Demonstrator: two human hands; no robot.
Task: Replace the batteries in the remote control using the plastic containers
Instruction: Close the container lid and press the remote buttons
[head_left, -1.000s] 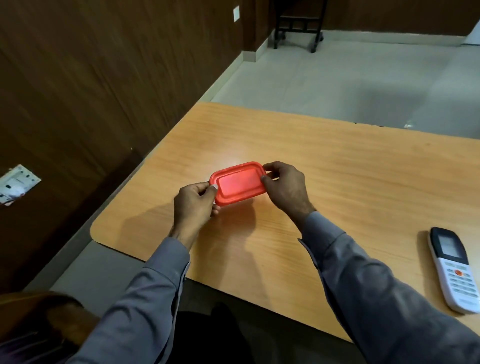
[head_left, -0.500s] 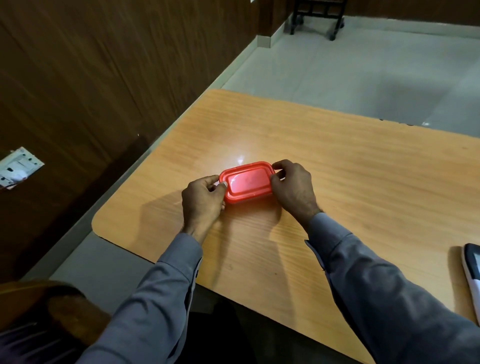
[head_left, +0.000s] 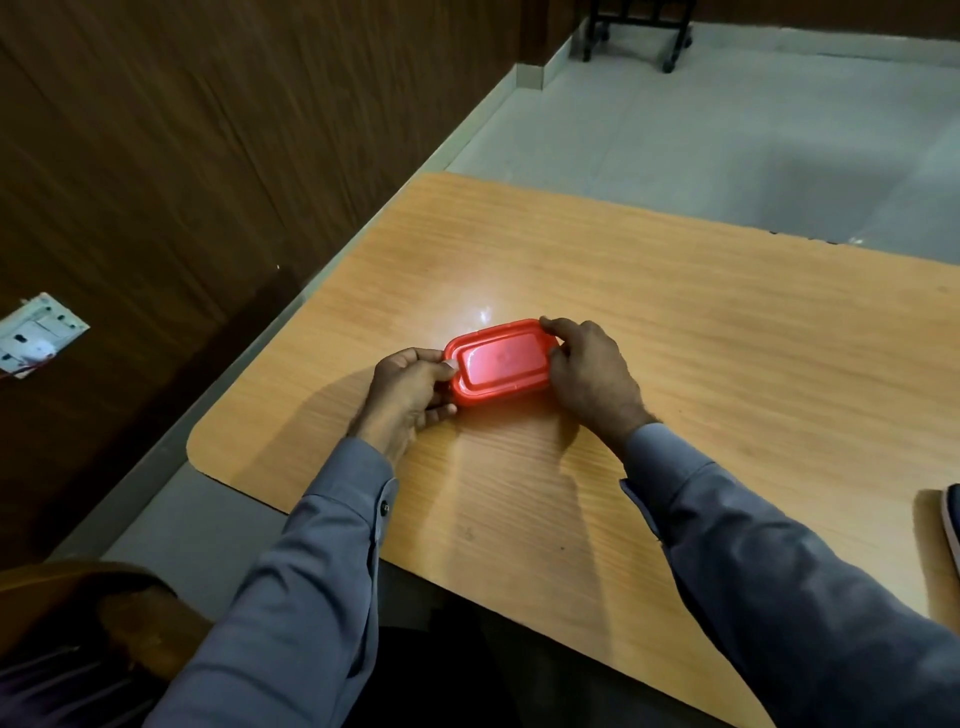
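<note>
A: What's the look of it?
B: Red plastic container (head_left: 500, 362), rounded rectangle, lid on, a raised rim running round the top, glare across it.

A: And the grip?
B: 2 hands. Left hand (head_left: 410, 392) pinches the end at 9 o'clock, thumb on the lid; right hand (head_left: 589, 371) wraps the end at 3 o'clock. Both closed on it, box sitting on the worktop (head_left: 727, 332).

A: Room around?
B: Bare wood from 12 through 3 o'clock. Rounded corner and edge near at 7 o'clock. A sliver of the remote control (head_left: 951, 525) at the frame's 4 o'clock edge.
</note>
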